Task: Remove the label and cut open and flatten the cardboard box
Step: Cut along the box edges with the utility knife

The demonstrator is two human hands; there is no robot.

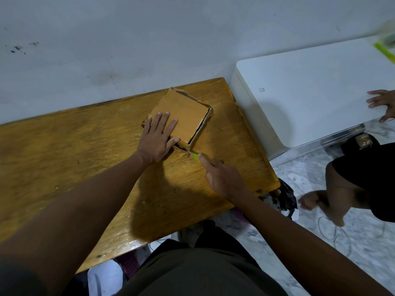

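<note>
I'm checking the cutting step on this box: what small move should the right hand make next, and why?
Probably draw the green cutter further along the near edge of the cardboard box. The right hand holds its tip at the near corner, where a dark slit already gapes, and the left hand lies flat on the top, steadying the box on the wooden table.

A single head-worn wide-angle view looks forward and down from above the person's torso onto the wooden surface (64,159). It sits close, both forearms reaching away from the lens, with the floor (320,242) showing beyond the right grip (222,178).
</note>
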